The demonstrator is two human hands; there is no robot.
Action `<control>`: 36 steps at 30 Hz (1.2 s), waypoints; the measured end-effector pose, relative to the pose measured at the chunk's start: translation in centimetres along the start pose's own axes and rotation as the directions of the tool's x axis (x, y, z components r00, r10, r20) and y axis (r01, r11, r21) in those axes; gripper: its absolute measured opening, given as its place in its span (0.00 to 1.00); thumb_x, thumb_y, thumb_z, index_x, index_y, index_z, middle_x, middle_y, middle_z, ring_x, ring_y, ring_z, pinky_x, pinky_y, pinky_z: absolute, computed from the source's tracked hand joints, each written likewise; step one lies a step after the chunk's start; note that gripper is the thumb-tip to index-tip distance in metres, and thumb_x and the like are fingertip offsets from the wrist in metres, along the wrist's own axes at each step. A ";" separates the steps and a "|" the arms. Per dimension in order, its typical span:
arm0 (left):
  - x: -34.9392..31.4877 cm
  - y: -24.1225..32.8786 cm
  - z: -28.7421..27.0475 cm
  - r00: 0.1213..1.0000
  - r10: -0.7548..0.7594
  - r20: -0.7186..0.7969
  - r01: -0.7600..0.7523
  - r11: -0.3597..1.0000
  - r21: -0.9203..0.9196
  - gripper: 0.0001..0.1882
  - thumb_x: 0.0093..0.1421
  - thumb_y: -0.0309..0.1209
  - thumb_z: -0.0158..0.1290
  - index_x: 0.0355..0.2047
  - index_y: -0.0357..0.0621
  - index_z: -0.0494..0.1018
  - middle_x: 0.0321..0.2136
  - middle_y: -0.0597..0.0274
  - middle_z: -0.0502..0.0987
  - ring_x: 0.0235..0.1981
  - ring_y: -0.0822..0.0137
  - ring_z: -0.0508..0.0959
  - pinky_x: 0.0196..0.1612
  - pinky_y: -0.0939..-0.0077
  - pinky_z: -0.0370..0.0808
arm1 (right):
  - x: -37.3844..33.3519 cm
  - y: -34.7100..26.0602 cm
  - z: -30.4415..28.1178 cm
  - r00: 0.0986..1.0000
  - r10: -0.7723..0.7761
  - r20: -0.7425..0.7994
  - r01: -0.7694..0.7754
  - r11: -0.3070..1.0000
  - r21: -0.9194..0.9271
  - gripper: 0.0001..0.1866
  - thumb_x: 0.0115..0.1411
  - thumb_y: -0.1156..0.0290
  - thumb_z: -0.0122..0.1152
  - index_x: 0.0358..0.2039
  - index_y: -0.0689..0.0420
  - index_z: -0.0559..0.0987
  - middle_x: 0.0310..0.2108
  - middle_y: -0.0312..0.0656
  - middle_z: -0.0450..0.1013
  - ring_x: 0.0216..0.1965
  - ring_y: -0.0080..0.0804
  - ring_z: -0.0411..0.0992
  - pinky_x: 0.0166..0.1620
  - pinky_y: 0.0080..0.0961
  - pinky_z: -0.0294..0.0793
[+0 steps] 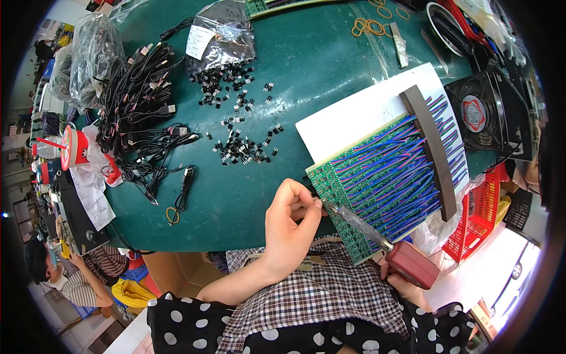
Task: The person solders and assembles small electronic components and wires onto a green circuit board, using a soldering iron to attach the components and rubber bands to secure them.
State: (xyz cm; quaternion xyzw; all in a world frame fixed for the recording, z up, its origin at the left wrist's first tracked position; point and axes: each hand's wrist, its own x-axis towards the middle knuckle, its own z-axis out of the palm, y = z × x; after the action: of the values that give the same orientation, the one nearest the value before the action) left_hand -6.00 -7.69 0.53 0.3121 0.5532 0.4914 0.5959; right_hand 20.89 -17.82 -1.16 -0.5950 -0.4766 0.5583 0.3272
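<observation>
My left hand (290, 227) is closed in a pinch at the left corner of a green circuit board panel (354, 233). What its fingertips hold is too small to make out. My right hand (407, 289) grips the dark red handle of a soldering iron (414, 264), partly hidden behind that handle. The iron's wrapped barrel slants up over the board, its tip close to my left fingertips. Rows of blue, red and black wires (389, 177) lie across the board, under a long dark bar (435, 153). A white sheet (354, 118) lies beneath the board.
Small black three-legged components (244, 147) lie in piles beside an open bag (227, 35). Black cables (138, 100) are heaped at left, near a red cup (73, 147). A fan (474, 112) and red basket (480, 206) stand at right. Another person (82, 277) sits lower left.
</observation>
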 end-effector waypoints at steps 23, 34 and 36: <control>0.1 0.2 0.3 0.999 -0.004 -0.036 0.006 0.999 0.040 0.08 0.58 0.16 0.47 0.29 0.40 0.59 0.27 0.64 0.70 0.29 0.78 0.73 0.34 0.83 0.73 | 0.4 -1.1 -0.2 0.994 -0.084 0.074 0.085 0.996 -0.010 0.28 0.42 0.65 0.71 0.41 0.66 0.73 0.26 0.42 0.75 0.23 0.28 0.74 0.29 0.20 0.72; 0.3 0.5 0.2 0.999 -0.035 -0.019 0.037 0.993 0.110 0.10 0.57 0.15 0.46 0.29 0.42 0.57 0.27 0.65 0.67 0.27 0.76 0.74 0.34 0.82 0.74 | 1.5 -3.7 0.6 0.995 -0.011 0.099 0.020 0.996 -0.090 0.13 0.34 0.80 0.60 0.27 0.62 0.76 0.19 0.35 0.72 0.20 0.25 0.72 0.24 0.18 0.68; 0.3 0.5 0.2 0.999 -0.031 -0.017 0.033 0.993 0.112 0.10 0.57 0.15 0.46 0.29 0.42 0.57 0.26 0.65 0.68 0.27 0.76 0.74 0.34 0.82 0.74 | 1.4 -3.4 0.5 0.997 -0.006 0.081 0.010 0.999 -0.052 0.14 0.35 0.80 0.60 0.28 0.62 0.76 0.18 0.35 0.72 0.20 0.24 0.72 0.24 0.18 0.68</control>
State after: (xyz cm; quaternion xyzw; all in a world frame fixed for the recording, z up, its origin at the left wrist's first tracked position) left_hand -5.98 -7.25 0.89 0.3324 0.5895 0.4522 0.5810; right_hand 19.60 -15.48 1.41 -0.5783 -0.5064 0.5680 0.2940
